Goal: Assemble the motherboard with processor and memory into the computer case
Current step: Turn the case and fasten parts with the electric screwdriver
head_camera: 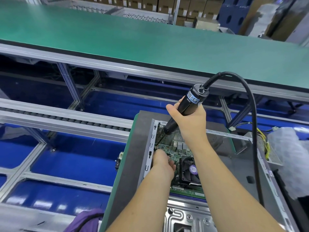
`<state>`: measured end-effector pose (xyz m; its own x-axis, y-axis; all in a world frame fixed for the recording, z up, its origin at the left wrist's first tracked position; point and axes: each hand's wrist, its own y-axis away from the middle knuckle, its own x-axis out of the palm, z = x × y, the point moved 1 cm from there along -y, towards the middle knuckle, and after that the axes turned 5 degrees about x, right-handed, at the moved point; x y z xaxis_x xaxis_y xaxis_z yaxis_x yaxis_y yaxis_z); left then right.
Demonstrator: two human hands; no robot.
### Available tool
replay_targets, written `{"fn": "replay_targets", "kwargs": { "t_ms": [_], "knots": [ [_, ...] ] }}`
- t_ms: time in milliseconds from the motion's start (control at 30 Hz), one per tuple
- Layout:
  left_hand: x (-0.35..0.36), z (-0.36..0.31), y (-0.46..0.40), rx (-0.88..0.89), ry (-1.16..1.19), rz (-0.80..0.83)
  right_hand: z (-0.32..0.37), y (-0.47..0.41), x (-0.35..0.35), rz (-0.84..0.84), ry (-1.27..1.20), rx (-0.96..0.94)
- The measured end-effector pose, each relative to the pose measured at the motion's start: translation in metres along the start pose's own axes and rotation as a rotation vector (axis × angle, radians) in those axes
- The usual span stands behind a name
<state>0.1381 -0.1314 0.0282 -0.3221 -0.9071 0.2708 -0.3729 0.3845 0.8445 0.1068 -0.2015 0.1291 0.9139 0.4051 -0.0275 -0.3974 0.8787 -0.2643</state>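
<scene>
While the right hand [189, 121] grips the electric screwdriver [182, 113], its bit just beyond the left hand [161, 159], whose fingers are hidden, the motherboard [173, 154] lies in the computer case [242, 164]: stiff, fragile; handle by its edges.

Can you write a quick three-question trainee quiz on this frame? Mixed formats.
1. True or false: the right hand grips the electric screwdriver by its black body.
2. Where does the screwdriver's bit point? A) the cooler fan B) the motherboard near its far left edge C) the green belt
3. Fill in: the left hand rests on the motherboard inside the computer ____.

Key: 1 true; 2 B; 3 case.
</scene>
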Motion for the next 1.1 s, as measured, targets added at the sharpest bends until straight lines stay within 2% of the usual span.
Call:
{"fn": "replay_targets", "kwargs": {
  "t_ms": [733, 1100],
  "knots": [
    [0.002, 0.002, -0.005, -0.026, 0.034, -0.012, -0.012, 0.003, 0.004, 0.094, 0.061, 0.013],
    [0.003, 0.003, -0.008, 0.017, 0.012, -0.004, -0.016, 0.005, 0.003, 0.157, 0.065, 0.023]
  ]
}}
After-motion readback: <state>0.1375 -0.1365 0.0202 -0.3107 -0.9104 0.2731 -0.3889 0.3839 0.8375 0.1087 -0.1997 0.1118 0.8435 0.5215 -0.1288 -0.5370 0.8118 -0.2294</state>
